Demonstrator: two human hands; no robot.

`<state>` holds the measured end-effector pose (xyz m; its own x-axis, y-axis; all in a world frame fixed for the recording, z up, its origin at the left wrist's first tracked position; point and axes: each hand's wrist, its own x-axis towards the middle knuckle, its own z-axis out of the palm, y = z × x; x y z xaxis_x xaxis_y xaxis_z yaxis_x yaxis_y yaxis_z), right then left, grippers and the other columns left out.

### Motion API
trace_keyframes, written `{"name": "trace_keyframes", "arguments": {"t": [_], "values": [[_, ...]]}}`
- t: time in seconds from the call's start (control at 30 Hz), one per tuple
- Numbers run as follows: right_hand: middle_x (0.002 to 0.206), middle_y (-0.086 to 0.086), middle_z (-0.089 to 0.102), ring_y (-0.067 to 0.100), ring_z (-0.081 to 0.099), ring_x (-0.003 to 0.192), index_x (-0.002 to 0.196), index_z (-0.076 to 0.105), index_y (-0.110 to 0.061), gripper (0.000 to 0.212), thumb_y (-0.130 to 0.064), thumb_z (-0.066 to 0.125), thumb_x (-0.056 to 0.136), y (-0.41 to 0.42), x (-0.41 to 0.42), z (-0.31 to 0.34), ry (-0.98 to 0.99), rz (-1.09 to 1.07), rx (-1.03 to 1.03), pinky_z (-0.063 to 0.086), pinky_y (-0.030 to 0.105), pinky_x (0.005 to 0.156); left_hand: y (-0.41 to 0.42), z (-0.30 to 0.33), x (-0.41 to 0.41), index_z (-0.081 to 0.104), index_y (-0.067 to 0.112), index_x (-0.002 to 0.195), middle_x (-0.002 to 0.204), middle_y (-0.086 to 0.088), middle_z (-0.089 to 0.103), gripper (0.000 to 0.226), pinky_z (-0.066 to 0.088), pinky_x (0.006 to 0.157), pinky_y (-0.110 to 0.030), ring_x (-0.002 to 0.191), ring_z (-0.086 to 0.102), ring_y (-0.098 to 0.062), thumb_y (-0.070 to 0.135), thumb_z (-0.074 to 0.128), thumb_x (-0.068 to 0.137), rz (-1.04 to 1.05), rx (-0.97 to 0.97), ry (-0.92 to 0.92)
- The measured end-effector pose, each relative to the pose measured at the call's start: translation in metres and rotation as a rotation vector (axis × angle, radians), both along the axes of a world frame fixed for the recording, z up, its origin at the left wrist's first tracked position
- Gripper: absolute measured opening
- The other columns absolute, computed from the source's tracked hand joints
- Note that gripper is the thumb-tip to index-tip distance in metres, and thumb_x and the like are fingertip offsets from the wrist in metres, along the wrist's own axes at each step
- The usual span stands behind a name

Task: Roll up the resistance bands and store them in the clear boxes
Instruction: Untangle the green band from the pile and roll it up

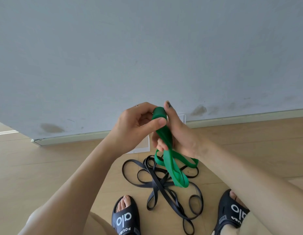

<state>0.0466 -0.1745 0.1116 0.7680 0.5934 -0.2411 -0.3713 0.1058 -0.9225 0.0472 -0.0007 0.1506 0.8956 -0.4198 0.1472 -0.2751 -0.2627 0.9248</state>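
Mid-frame: rolling flat green rubber resistance band [164, 138], roll pinched by left hand [139, 124], tail gripped by right hand [178, 133]; next, winding dangling loops.

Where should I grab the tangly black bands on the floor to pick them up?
Probably where the black bands cross in the middle of the pile, reaching straight down from above. Most strands overlap there, so one grip catches several; the outer loops lie flat on the floor and would trail.
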Motion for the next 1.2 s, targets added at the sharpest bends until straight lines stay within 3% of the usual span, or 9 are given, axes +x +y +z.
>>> {"name": "trace_keyframes", "arguments": {"t": [0.07, 0.17, 0.53, 0.63, 0.77, 0.87, 0.93, 1.03, 1.2], "values": [[0.075, 0.010, 0.065, 0.018, 0.047, 0.054, 0.101, 0.074, -0.014, 0.086, -0.086, 0.031, 0.087, -0.007, 0.002, 0.005, 0.013, 0.057, -0.055, 0.039, 0.032, 0.061, 0.008, 0.001, 0.001, 0.067, 0.008, 0.100, 0.079, -0.002, 0.070, 0.027, 0.051, 0.067, -0.031, 0.068, 0.065, -0.022, 0.033, 0.070, 0.091, -0.028, -0.001, 0.013], [0.083, 0.013, 0.068, 0.021, 0.043, 0.062, 0.102, 0.073, -0.010, 0.064, -0.069, 0.049, 0.095, -0.020, 0.006, 0.013, -0.006, 0.119, -0.103, 0.036, 0.028, 0.055, 0.018, -0.001, 0.000, 0.069, 0.011, 0.102, 0.088, 0.000, 0.071, 0.019, 0.054, 0.077, -0.024, 0.080, 0.071, -0.020, 0.026, 0.072, 0.092, -0.072, 0.060, -0.036], [0.080, 0.002, 0.077, 0.017, 0.058, 0.070, 0.077, 0.075, -0.018, 0.045, -0.054, 0.059, 0.098, -0.028, -0.003, 0.029, -0.318, 0.060, -0.407, 0.044, 0.026, 0.067, 0.026, -0.007, -0.005, 0.070, 0.005, 0.115, 0.109, 0.000, 0.065, 0.032, 0.059, 0.084, -0.022, 0.089, 0.069, -0.013, 0.019, 0.078, 0.087, -0.125, 0.298, -0.365], [0.069, 0.001, 0.072, 0.005, 0.052, 0.052, 0.075, 0.073, -0.014, 0.039, -0.043, 0.065, 0.099, -0.028, -0.006, 0.028, -0.416, -0.024, -0.462, 0.040, 0.015, 0.053, 0.025, -0.012, -0.006, 0.070, 0.007, 0.120, 0.111, -0.002, 0.065, 0.035, 0.059, 0.084, -0.025, 0.089, 0.074, -0.018, 0.008, 0.080, 0.086, -0.097, 0.269, -0.251], [0.060, -0.008, 0.068, 0.007, 0.049, 0.047, 0.072, 0.070, -0.016, 0.040, -0.047, 0.068, 0.097, -0.025, -0.011, 0.019, -0.572, -0.132, -0.604, 0.037, 0.019, 0.051, 0.025, -0.009, -0.010, 0.065, 0.016, 0.126, 0.118, -0.004, 0.067, 0.044, 0.057, 0.089, -0.026, 0.104, 0.074, -0.022, -0.001, 0.076, 0.088, -0.088, 0.154, 0.080], [0.058, -0.002, 0.061, 0.014, 0.051, 0.049, 0.074, 0.065, -0.017, 0.050, -0.064, 0.059, 0.090, -0.025, -0.012, 0.010, -0.842, -0.213, -0.784, 0.035, 0.027, 0.051, 0.024, -0.002, -0.008, 0.064, 0.016, 0.126, 0.122, -0.009, 0.070, 0.033, 0.056, 0.094, -0.030, 0.110, 0.072, -0.024, 0.033, 0.059, 0.099, -0.051, -0.039, 0.497], [0.055, -0.006, 0.052, 0.014, 0.047, 0.048, 0.074, 0.062, -0.017, 0.051, -0.065, 0.054, 0.090, -0.022, -0.015, 0.003, -1.110, -0.258, -0.863, 0.030, 0.026, 0.050, 0.021, -0.002, -0.006, 0.070, 0.007, 0.113, 0.108, -0.013, 0.072, 0.049, 0.057, 0.086, -0.030, 0.095, 0.071, -0.026, 0.050, 0.048, 0.103, -0.071, -0.084, 0.664], [0.059, -0.013, 0.044, 0.011, 0.039, 0.048, 0.074, 0.058, -0.015, 0.043, -0.052, 0.059, 0.096, -0.021, -0.019, -0.001, -1.385, -0.279, -0.845, 0.026, 0.024, 0.049, 0.016, -0.002, -0.009, 0.069, 0.008, 0.098, 0.085, -0.002, 0.065, 0.043, 0.052, 0.074, -0.030, 0.079, 0.060, -0.019, 0.041, 0.044, 0.106, -0.149, 0.099, 0.556], [0.062, -0.006, 0.051, 0.011, 0.041, 0.050, 0.080, 0.061, -0.012, 0.039, -0.045, 0.064, 0.099, -0.019, -0.023, -0.009, -1.551, -0.252, -0.855, 0.034, 0.028, 0.041, 0.023, -0.001, -0.008, 0.069, 0.008, 0.098, 0.086, 0.002, 0.063, 0.041, 0.050, 0.080, -0.029, 0.082, 0.057, -0.015, 0.037, 0.042, 0.109, -0.220, 0.241, 0.500]]}}
